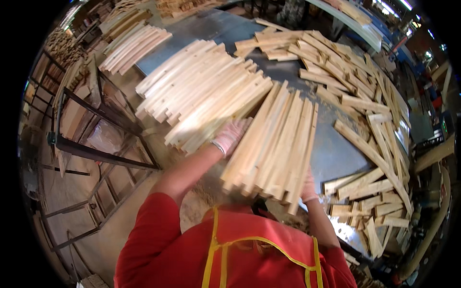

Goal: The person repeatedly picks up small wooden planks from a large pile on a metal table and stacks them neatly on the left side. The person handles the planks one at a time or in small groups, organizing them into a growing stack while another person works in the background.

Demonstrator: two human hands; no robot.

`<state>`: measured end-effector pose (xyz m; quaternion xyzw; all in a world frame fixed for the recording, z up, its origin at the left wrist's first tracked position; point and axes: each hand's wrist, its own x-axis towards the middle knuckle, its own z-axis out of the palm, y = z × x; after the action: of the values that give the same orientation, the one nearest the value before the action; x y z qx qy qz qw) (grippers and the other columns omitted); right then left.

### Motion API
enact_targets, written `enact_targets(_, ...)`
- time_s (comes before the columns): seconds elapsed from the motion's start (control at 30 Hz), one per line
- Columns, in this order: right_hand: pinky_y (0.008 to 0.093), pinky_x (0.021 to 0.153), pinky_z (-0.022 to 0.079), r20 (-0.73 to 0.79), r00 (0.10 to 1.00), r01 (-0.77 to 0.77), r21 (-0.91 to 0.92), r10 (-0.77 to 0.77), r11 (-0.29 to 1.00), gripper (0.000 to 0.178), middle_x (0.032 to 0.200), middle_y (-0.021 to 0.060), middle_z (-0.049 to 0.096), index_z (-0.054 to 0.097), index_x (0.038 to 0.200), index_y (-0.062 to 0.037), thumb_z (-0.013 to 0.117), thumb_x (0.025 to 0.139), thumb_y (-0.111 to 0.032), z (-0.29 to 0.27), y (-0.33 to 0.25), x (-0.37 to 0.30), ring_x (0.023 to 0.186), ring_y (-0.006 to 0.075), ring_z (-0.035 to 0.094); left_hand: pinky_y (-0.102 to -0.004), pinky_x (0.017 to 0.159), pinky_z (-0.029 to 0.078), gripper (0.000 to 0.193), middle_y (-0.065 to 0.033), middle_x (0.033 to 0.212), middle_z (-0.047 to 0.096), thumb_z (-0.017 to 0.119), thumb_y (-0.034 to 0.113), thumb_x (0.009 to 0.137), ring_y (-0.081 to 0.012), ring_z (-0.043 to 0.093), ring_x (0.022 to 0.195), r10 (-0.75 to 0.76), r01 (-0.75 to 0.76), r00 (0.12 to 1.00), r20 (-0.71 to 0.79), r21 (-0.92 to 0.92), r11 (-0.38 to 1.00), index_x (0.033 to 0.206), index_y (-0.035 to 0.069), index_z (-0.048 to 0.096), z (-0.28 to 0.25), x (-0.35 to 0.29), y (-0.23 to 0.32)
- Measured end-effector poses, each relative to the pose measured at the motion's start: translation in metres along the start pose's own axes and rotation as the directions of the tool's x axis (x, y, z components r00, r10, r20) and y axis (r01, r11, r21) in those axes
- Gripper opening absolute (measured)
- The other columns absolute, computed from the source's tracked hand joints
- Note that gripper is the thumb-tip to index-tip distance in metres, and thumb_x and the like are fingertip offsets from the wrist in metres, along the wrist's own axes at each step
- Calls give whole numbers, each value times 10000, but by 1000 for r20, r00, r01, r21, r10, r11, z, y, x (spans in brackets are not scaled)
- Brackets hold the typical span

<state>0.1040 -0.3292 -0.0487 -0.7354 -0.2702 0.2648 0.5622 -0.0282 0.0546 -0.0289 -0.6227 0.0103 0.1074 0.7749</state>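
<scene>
A bundle of pale wooden strips (273, 144) lies side by side in front of me, tilted, with uneven near ends. My left hand (232, 136), in a pinkish-white glove, grips its left side, the fingertips partly hidden by the wood. On the right edge, my gloved right hand (309, 187) holds the same bundle; most of its fingers are behind the strips. Just beyond my left hand, a wide layer of similar wooden strips (201, 81) rests on the table, its near ends jutting past the edge.
Loose wooden pieces (331, 62) lie in a jumbled heap along the far and right side of the metal table (331, 149). Another row of strips (137, 48) is at the far left. A dark metal frame rack (103, 153) stands on the floor at left.
</scene>
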Motion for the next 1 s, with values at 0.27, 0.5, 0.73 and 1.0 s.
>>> enact_targets(0.27, 342, 996, 552, 143, 955, -199, -341, 260, 919, 657, 1214, 164, 700, 459, 1485, 12, 734, 908, -139, 17, -39, 8, 1137, 267, 678, -429, 1264, 332, 566, -81, 1640, 458, 555, 150, 1001, -292, 405, 1524, 179, 6, 984, -3, -999, -51, 1558, 67, 499, 11, -31, -81)
enact_targets(0.5, 338, 478, 474, 163, 765, -635, 34, 623, 771, 941, 822, 81, 632, 232, 1555, 13, 818, 936, -386, 22, -90, 28, 561, 173, 560, -469, 1260, 347, 813, -176, 1661, 412, 749, 274, 935, -356, 399, 1532, -61, 578, 755, 653, -706, -410, 1636, 71, 390, -6, -160, -35)
enact_targets(0.73, 339, 579, 557, 330, 768, -600, 67, 549, 798, 639, 924, 157, 720, 639, 1242, 63, 809, 910, -457, 78, -82, 48, 673, 203, 674, -474, 1055, 527, 730, -179, 1420, 606, 815, 355, 930, -300, 605, 1318, 595, 255, 36, 803, 568, -782, 1524, 106, 472, 43, -194, 12)
enact_targets(1.0, 333, 623, 623, 450, 682, -682, 107, 576, 723, 586, 1064, 139, 745, 648, 1334, 23, 750, 964, -419, 78, -89, 73, 813, 199, 726, -411, 822, 608, 536, -51, 1118, 718, 771, 215, 988, -193, 721, 978, 754, -111, 151, 639, 769, -629, 1444, 115, 508, 65, -131, 13)
